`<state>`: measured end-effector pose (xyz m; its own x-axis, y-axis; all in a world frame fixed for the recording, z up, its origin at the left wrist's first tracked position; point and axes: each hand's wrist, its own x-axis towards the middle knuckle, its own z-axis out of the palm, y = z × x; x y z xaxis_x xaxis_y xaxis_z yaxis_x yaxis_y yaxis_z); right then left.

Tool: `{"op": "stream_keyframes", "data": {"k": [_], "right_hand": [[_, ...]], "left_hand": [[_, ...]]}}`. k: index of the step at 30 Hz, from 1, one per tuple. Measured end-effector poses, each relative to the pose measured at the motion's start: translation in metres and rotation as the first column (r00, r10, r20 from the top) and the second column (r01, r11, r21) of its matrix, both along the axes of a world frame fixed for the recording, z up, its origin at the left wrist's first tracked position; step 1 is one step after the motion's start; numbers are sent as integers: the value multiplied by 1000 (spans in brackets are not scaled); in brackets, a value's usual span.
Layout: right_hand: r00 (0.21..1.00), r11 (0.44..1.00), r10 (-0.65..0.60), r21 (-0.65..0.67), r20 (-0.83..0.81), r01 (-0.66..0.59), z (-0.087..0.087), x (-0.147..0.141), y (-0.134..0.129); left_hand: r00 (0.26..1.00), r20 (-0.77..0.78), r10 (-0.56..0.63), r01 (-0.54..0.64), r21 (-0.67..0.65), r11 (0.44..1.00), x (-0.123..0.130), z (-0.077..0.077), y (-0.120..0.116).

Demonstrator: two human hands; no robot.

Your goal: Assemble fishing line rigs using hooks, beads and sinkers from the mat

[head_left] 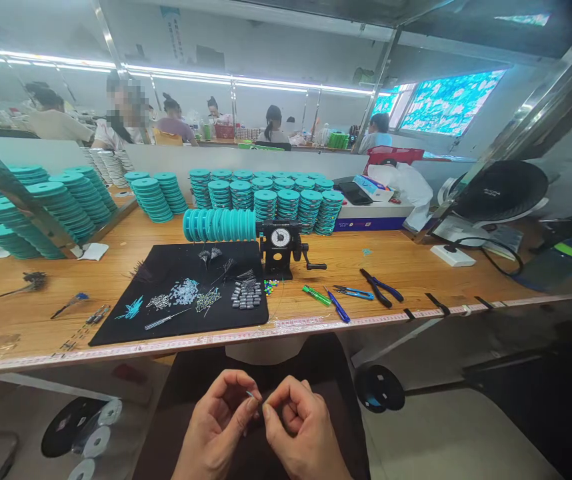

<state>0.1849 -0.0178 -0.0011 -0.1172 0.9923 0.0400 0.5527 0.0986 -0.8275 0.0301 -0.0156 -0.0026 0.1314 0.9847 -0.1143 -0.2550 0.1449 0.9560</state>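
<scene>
My left hand [226,420] is closed in a pinch, with a tiny light-blue piece [250,393] showing at its fingertips. Almost touching it, my right hand [301,420] also pinches; what lies between its fingers is too small to make out. Both hands are over my lap, below the table's front edge. Beyond them lies a black mat [131,320] bearing blue slivers [132,308], clear beads [185,291], grey cylindrical pieces [247,294] and a thin tool [166,320]. A hand-cranked winder [280,250] carries a row of teal spools [220,225].
Teal spool stacks [266,203] line the table's back. To the right lie a green-handled tool [317,295], a blue pen-like tool [337,305], snips [353,293] and pliers [381,288]. A fan [501,190] stands far right. Several people sit across the room.
</scene>
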Motion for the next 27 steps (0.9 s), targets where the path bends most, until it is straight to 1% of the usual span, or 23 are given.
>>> {"op": "stream_keyframes", "data": {"k": [3, 10, 22, 27], "right_hand": [[1000, 1000, -11, -5, -1, 11, -2, 0, 0], [1000, 1000, 1, -8, -9, -1, 0, 1, -1], [1000, 1000, -10, -23, -8, 10, 0, 0, 0], [999, 999, 2, -42, -51, -5, 1, 0, -1]], "left_hand": [[1000, 12, -21, 21, 4, 1000, -1, -2, 1], [1000, 9, -3, 3, -29, 1000, -2, -2, 1], [1000, -1, 4, -4, -14, 1000, -1, -1, 1], [1000, 6, 6, -6, -36, 999, -1, 1, 2]]}}
